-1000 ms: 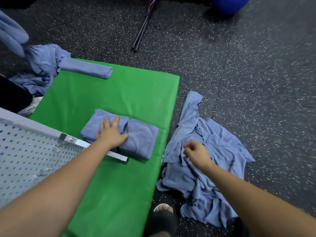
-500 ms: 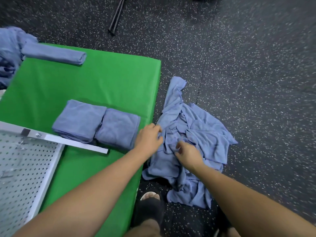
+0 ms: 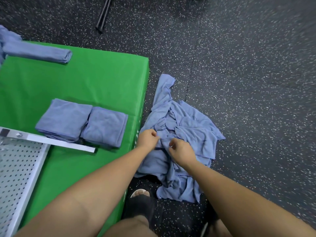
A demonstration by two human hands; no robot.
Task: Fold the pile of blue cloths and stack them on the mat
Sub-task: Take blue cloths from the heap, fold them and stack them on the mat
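On the floor (image 3: 256,82) beside the mat (image 3: 85,82), I see my left hand (image 3: 147,139) and right hand (image 3: 182,149) each pinching fabric atop the pile of blue cloths (image 3: 191,127). Tangled layers (heavily overlapped) may lift together.

Both your bare forearms reach forward and down from the lower edge and come close together at the wrists. Your left grip (image 3: 147,140) is knuckles up, its fingers curled in on a fold of the blue cloth pile (image 3: 193,127). Your right grip (image 3: 182,149), just beside it, pinches the same pile between thumb and forefinger. The two grips do not touch.
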